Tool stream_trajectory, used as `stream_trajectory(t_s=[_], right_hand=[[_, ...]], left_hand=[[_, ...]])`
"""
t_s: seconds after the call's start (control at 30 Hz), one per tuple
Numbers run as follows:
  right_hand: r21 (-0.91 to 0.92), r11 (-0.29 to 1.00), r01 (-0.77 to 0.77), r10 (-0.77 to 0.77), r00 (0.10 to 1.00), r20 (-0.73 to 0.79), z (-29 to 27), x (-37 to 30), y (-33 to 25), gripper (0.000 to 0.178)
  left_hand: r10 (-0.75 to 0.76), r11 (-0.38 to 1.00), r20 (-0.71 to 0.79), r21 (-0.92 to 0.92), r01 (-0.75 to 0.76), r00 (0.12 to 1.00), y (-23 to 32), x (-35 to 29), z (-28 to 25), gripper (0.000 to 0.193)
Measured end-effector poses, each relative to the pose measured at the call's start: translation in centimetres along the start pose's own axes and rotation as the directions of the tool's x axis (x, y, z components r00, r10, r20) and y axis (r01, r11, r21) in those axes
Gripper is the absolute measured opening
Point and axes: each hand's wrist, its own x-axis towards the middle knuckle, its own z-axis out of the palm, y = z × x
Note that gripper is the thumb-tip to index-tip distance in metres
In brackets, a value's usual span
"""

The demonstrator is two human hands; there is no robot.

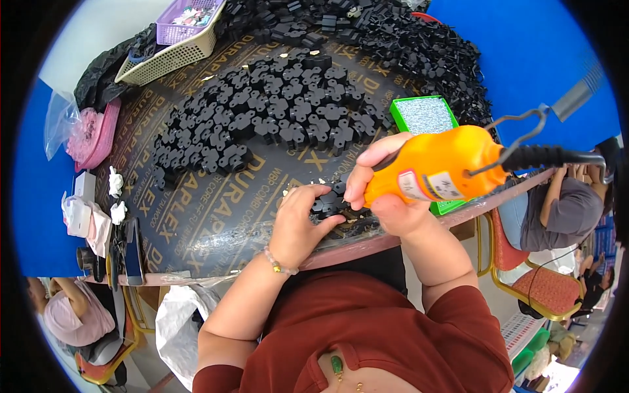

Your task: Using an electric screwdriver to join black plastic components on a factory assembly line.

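Observation:
My right hand [394, 200] is wrapped around an orange electric screwdriver [452, 164], its black cord leading off to the right from a wire hook. The tool's tip points down-left, mostly hidden by my fingers. At the near edge of the table, my left hand [298, 219] has thumb and forefinger on either side of a small black plastic part [324, 206], pressing it on the tabletop. Beside the screwdriver lies a green tray [396, 114] holding many small silvery pieces, partly covered by my right hand and the tool.
Rows of black plastic parts [262, 98] spread over the dark printed tabletop [190, 229], with a heap of loose black pieces [452, 65] behind. Baskets [167, 62] stand far left. A pink bowl [98, 141] and a phone [133, 252] lie left. People sit either side.

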Motion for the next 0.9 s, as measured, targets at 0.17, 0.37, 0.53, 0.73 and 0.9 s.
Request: stream_trajectory(t_s=[0.17,0.37,0.53,0.73,0.9], right_hand=[[-0.017,0.999,0.031,-0.031,0.999,-0.04,0.2,0.1,-0.1,0.052],[-0.012,1.0,0.008,-0.008,1.0,0.004,0.1,0.1,0.1,0.052],[-0.009,1.0,0.002,-0.002,1.0,-0.01,0.3,0.1,-0.3,0.052],[-0.113,0.993,0.039,-0.031,0.997,0.073,0.5,0.2,-1.4,0.053],[-0.057,0.998,0.007,-0.003,0.997,0.077,0.8,-0.1,-1.4,0.053]], left_hand=[[0.05,0.999,-0.022,-0.006,-0.05,0.998,-0.2,0.0,0.2,0.048],[0.034,0.999,-0.013,-0.01,-0.034,0.999,0.0,0.1,0.2,0.047],[0.068,0.998,-0.048,0.01,-0.068,0.997,0.0,0.2,0.3,0.049],[0.051,0.999,-0.124,0.008,-0.051,0.991,0.5,-0.1,-0.4,0.032],[0.107,0.994,-0.158,0.039,-0.102,0.982,0.1,-0.4,-0.2,0.017]])
